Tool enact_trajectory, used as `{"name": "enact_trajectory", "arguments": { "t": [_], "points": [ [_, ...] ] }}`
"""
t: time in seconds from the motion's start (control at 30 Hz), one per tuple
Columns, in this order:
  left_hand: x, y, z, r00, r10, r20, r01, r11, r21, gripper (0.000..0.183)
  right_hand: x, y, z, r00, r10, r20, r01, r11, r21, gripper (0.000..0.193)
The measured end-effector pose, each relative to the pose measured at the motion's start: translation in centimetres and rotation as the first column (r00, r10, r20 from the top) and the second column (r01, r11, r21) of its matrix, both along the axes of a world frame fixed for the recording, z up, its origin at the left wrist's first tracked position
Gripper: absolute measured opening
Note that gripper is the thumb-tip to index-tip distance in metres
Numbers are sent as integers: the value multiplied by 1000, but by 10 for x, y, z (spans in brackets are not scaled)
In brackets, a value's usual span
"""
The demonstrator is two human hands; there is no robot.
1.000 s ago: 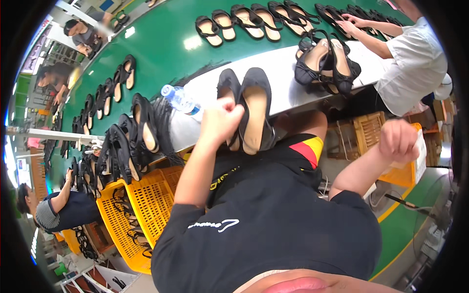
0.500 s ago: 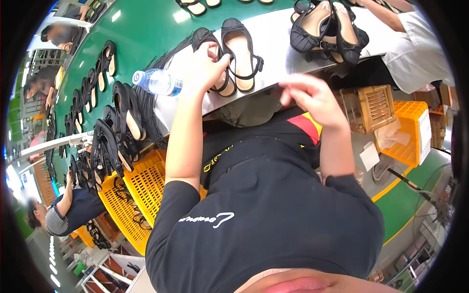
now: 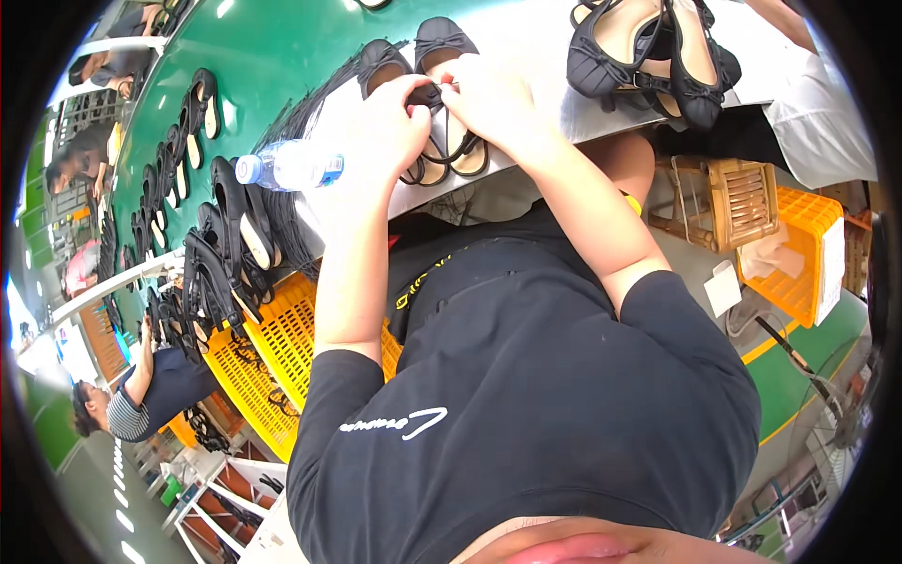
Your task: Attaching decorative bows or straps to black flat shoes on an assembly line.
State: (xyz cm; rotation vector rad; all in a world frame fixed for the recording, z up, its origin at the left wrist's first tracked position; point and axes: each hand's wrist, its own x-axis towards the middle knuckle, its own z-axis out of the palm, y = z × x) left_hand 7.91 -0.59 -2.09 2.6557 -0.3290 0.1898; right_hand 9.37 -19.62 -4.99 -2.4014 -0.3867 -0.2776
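A pair of black slingback flats with beige insoles lies on the white work surface (image 3: 554, 103) in front of me. The left shoe (image 3: 381, 61) has its toe pointing away, and the right shoe (image 3: 443, 36) lies close beside it. My left hand (image 3: 395, 122) and my right hand (image 3: 490, 99) meet over the pair. Fingertips of both are pinched together at a thin black strap (image 3: 432, 94). My hands cover the middle of the shoes, so which shoe the strap belongs to is hard to see.
A clear water bottle (image 3: 291, 165) lies left of my left forearm, by a bundle of thin black strips (image 3: 287, 226). More black shoes (image 3: 648, 70) are heaped at the right. Yellow crates (image 3: 287, 329) stand at left; a bamboo stool (image 3: 742, 202) and orange crate (image 3: 799, 254) at right. A person in white (image 3: 822, 122) is nearby.
My right hand has come up from in front of my body to the shoes. Both hands now meet at the strap; before, my left hand alone was at the left shoe.
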Motion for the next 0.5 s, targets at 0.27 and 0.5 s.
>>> {"name": "enact_trajectory", "arguments": {
  "t": [0.27, 0.5],
  "points": [
    [-4, -10, 20, 998, 31, 54, -42, 975, 216, 28, -7, -8, 5, 999, 0, 39, 3, 997, -76, 18],
    [4, -17, 38, 997, 19, -69, 7, 932, 362, 25, -2, -9, 2, 995, 67, 73, -62, 996, -63, 17]
  ]
}}
